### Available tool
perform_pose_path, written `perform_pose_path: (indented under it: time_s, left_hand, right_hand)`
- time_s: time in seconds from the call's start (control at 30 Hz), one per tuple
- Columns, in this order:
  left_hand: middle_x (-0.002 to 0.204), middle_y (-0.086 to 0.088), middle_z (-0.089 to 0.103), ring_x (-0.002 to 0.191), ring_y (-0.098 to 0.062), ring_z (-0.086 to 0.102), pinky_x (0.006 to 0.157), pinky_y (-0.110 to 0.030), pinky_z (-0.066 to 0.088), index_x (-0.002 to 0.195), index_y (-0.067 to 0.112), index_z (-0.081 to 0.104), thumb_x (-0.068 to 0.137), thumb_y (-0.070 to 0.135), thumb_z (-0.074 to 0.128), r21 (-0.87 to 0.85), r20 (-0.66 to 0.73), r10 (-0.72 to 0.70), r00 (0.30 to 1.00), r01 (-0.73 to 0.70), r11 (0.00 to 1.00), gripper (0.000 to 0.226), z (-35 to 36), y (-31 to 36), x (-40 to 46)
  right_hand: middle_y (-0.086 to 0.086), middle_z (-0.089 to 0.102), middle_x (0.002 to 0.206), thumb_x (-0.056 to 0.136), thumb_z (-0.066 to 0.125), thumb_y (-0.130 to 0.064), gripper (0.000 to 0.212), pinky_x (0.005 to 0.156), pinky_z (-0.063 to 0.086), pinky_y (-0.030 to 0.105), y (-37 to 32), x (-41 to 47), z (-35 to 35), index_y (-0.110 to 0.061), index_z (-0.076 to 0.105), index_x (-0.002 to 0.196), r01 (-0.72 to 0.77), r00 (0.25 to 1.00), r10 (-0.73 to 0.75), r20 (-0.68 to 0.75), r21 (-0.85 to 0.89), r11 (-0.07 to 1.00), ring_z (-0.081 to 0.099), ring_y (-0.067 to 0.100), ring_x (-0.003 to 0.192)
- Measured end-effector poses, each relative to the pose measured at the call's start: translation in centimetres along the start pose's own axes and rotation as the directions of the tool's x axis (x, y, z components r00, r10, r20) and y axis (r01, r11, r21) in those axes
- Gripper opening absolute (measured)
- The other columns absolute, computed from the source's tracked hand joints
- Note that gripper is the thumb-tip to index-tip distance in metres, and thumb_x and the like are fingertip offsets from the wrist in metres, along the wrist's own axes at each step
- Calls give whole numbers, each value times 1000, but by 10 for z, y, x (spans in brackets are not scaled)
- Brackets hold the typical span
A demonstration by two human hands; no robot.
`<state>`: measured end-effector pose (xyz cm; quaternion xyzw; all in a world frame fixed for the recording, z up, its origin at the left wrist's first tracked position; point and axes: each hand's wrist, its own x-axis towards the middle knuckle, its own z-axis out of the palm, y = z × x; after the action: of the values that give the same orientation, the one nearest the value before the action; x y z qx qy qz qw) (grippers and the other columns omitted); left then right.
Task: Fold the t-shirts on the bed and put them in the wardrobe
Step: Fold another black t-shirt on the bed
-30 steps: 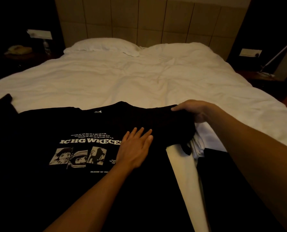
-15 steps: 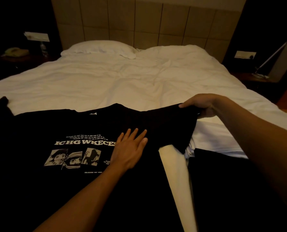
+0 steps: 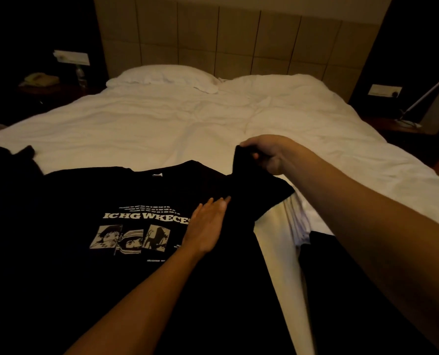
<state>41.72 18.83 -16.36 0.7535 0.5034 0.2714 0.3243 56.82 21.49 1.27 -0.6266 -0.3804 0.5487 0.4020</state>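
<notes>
While left hand (image 3: 208, 224) presses t-shirt (image 3: 90, 190) (black), right fingers (image 3: 249, 144) pinch sleeve (image 3: 254, 185)

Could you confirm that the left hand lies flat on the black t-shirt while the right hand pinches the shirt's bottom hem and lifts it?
Not quite. In the head view the left hand does lie flat on the black t-shirt, but the right hand pinches and lifts the sleeve at the shoulder end, not the bottom hem, which is out of frame.

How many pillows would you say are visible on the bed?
1: a white pillow at the head of the bed, left of centre. The duvet may hide another on the right.
</notes>
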Motion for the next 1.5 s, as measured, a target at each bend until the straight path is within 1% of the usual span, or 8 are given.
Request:
perform_pose_path:
  time_s: [0.1, 0.3, 0.53, 0.77, 0.93, 1.1, 1.3, 1.5]
  left_hand:
    - [147, -1, 48, 130, -15, 46, 111, -33, 33, 147, 21, 42, 103, 55, 12, -866, -25, -207, 978, 83, 493, 64, -21, 5, -7]
    - [110, -14, 72, 104, -28, 69, 98, -43, 49, 111, 18, 69, 96, 68, 25, -989, -18, -347, 938, 33, 141, 69, -38, 2, -19]
    - [119, -11, 68, 110, -26, 65, 100, -45, 50, 120, 20, 67, 93, 45, 57, -971, -101, -432, 896, 6, 239, 38, -35, 7, -18]
    - [114, 4, 60, 101, -8, 57, 92, -28, 49, 125, 18, 65, 98, 8, 49, -799, -306, -425, 852, 13, 601, 32, -34, 15, -12]
    - [139, -5, 51, 116, -19, 52, 89, -28, 42, 140, 15, 49, 94, 33, 61, -485, -248, -407, 879, 251, 838, 51, -57, 33, -11]
    - [106, -6, 65, 78, -16, 61, 60, -27, 49, 110, 10, 60, 89, 19, 71, -579, 73, -540, 838, 477, 661, 25, -71, 37, -37]
    - [98, -10, 69, 87, -22, 67, 67, -35, 56, 104, 10, 66, 87, 0, 70, -749, -235, -565, 791, 223, 624, 21, -92, 15, -31]
    - [113, -7, 63, 99, -28, 62, 78, -42, 55, 121, 12, 60, 85, 30, 75, 30, -463, -327, 824, 383, 923, 43, -104, -13, -30]
  right_hand:
    - [3, 57, 47, 99, 54, -18, 26, 39, 46, 15, 8, -3, 38, -7, 52, 76, 35, 994, -31, 109, -30, 999, 53, 8, 34]
    - [11, 61, 66, 89, 60, -12, 20, 47, 49, 30, 63, 1, 51, -4, 60, 71, 208, 948, -248, -202, -198, 958, 57, 24, 52]
    - [7, 63, 124, 92, 57, -35, 41, 91, 44, 32, 151, -17, 37, -10, 61, 125, 18, 861, -280, -425, -524, 852, 57, 29, 116]
    - [-2, 69, 116, 89, 66, -30, 32, 87, 48, 28, 179, -28, 31, -18, 67, 119, 247, 855, -397, -334, -411, 877, 63, 17, 106]
    - [2, 69, 116, 89, 67, -24, 32, 82, 45, 24, 182, -25, 28, -15, 68, 120, 275, 818, -428, -385, -391, 878, 63, 18, 105]
    - [0, 70, 110, 95, 61, -24, 25, 77, 39, 21, 180, -26, 27, -15, 71, 114, 291, 804, -411, -430, -318, 902, 63, 16, 101]
    - [-1, 70, 104, 92, 64, -25, 22, 75, 43, 21, 178, -32, 28, -16, 73, 110, 282, 826, -385, -412, -289, 915, 64, 15, 95]
    - [4, 69, 113, 96, 58, -38, 38, 80, 42, 22, 174, -38, 30, -12, 65, 124, 193, 845, -343, -410, -364, 911, 62, 19, 102]
